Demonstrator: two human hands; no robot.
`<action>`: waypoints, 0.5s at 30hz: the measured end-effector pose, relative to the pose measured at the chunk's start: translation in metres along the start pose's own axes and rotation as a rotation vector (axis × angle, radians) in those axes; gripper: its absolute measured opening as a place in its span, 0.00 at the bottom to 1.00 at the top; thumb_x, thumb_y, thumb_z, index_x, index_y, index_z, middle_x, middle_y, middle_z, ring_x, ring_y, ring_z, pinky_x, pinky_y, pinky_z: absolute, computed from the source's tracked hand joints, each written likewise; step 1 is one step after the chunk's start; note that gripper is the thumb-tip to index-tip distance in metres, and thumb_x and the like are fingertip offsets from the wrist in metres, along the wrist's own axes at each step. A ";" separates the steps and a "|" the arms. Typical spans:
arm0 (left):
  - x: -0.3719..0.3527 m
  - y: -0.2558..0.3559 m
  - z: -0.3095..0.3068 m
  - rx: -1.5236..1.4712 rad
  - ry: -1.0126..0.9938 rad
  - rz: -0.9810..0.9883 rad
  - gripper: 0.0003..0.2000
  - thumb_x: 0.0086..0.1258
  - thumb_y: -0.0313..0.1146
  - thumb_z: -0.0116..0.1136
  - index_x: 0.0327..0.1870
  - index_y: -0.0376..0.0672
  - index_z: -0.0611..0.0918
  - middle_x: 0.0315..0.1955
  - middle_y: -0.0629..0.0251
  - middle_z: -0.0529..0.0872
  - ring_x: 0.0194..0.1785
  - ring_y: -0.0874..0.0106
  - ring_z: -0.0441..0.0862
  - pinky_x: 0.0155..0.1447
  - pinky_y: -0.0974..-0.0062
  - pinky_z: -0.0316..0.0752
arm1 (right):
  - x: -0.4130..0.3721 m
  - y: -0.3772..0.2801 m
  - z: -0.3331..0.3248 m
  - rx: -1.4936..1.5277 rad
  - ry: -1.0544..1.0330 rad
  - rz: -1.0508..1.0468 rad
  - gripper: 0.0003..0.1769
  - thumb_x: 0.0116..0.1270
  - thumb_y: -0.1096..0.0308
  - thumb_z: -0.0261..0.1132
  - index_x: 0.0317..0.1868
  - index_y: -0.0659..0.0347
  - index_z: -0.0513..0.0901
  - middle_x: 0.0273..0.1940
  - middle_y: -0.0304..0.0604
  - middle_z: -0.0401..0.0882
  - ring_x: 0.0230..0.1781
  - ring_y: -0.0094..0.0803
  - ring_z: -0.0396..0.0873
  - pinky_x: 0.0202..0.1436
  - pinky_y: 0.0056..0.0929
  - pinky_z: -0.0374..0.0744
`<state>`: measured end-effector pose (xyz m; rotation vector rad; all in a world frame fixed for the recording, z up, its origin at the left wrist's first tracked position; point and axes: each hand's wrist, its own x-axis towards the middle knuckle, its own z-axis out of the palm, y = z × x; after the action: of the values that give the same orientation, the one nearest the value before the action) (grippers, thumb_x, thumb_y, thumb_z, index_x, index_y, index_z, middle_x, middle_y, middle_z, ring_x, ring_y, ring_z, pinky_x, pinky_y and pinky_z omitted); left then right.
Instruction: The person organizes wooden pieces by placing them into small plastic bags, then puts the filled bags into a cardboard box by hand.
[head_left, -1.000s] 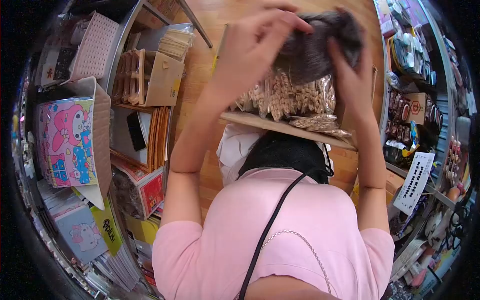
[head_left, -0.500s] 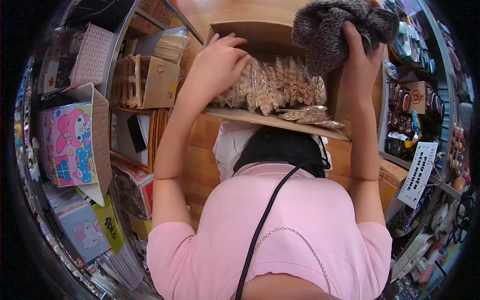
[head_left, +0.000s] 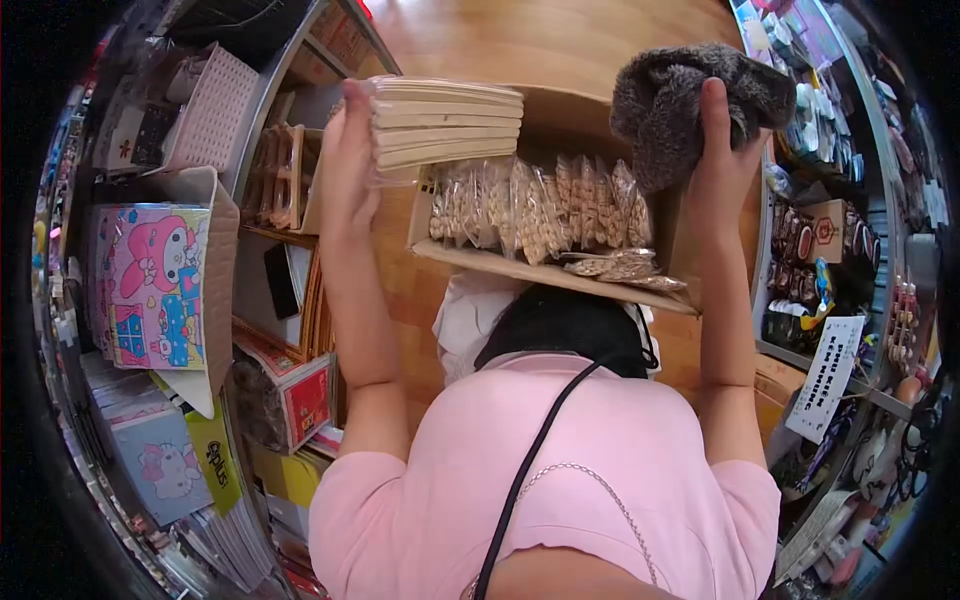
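My left hand point(head_left: 346, 170) is closed on the end of a clear-wrapped pack of flat wooden craft sticks point(head_left: 450, 122), held over the left part of an open cardboard box point(head_left: 560, 105). Inside the box, small clear bags of pale wooden pieces point(head_left: 545, 205) stand in a row, and a few lie flat at the front. A dark grey fluffy cloth point(head_left: 655, 115) is gripped in my right hand point(head_left: 727, 165), above the box's right side. My right thumb lies across the cloth; the other fingers are mostly hidden behind it.
On the left shelf are a box with a pink cartoon print point(head_left: 155, 285), a pink perforated basket point(head_left: 213, 105), wooden frames point(head_left: 315, 300) and notebooks point(head_left: 165, 470). Packed goods and a hanging white sign point(head_left: 825, 380) line the right shelf. Wooden flooring point(head_left: 540, 40) shows beyond the box.
My left hand has moved from the bagged pieces in the box to the left and now holds the stick pack, which was on the left shelf. The cloth has shifted slightly down.
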<state>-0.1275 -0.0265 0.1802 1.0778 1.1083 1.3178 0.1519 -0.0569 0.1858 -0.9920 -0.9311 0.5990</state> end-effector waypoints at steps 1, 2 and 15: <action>-0.005 0.008 -0.006 -0.065 -0.020 -0.034 0.30 0.65 0.59 0.46 0.46 0.33 0.75 0.37 0.64 0.81 0.40 0.77 0.79 0.46 0.78 0.73 | -0.001 -0.001 0.005 0.001 -0.009 -0.005 0.34 0.59 0.59 0.67 0.58 0.65 0.60 0.50 0.43 0.70 0.50 0.28 0.70 0.55 0.26 0.68; -0.001 0.001 -0.021 -0.073 -0.069 -0.016 0.34 0.62 0.61 0.47 0.49 0.31 0.74 0.43 0.59 0.81 0.46 0.74 0.79 0.51 0.77 0.72 | -0.002 -0.003 0.007 -0.045 -0.020 0.006 0.33 0.60 0.59 0.67 0.58 0.65 0.61 0.50 0.43 0.70 0.50 0.28 0.70 0.55 0.26 0.68; -0.004 -0.032 -0.046 -0.708 0.063 -0.074 0.20 0.70 0.44 0.45 0.51 0.36 0.73 0.50 0.56 0.77 0.56 0.63 0.74 0.59 0.61 0.70 | 0.000 -0.010 0.028 -0.075 -0.224 0.020 0.18 0.64 0.64 0.62 0.51 0.62 0.74 0.46 0.39 0.77 0.47 0.25 0.73 0.52 0.23 0.70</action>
<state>-0.1674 -0.0312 0.1414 0.4669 0.6254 1.5231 0.1278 -0.0496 0.2009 -1.0167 -1.1494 0.7063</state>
